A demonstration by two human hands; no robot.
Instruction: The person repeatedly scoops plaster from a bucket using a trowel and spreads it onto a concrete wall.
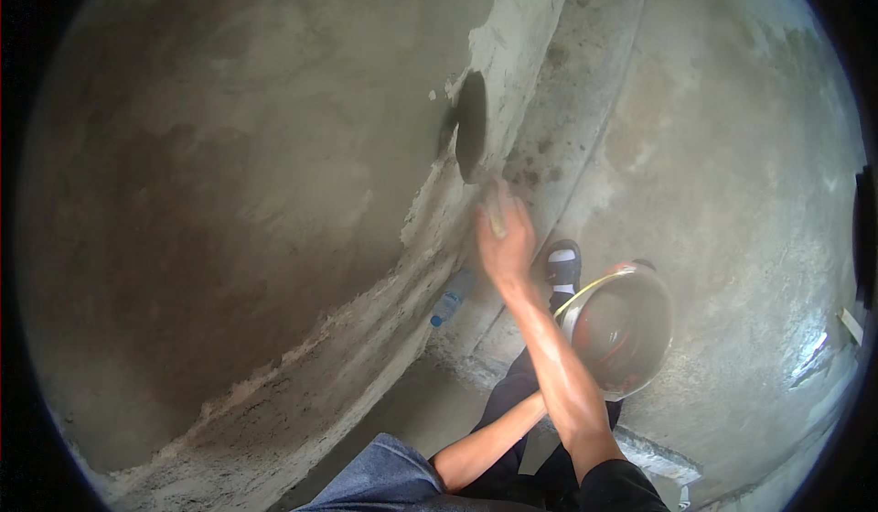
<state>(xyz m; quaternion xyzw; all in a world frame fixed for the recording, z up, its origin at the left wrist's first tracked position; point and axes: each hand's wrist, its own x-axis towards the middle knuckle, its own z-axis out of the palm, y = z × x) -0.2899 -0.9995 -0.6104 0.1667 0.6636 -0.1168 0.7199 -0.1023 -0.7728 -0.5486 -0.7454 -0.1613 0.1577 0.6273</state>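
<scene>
My right hand (506,242) reaches out to the base of the rough plaster ledge (512,64), blurred by motion. Its fingers are closed round a narrow, pale handle-like thing (497,212), whose far end is too smeared to make out. Just beyond the fingers, a dark, wet-looking oval patch (471,128) marks the ledge and the wall edge. My left forearm (489,443) passes beneath the right one toward a pale bucket (663,329) with a yellow-green handle. The left hand is hidden behind my right forearm, so its grip does not show.
A clear plastic bottle (448,301) with a blue cap lies at the foot of the ledge. My foot in a dark shoe (564,265) stands beside the bucket. A concrete block (654,457) sits behind the bucket. The smooth grey wall (229,192) fills the left side.
</scene>
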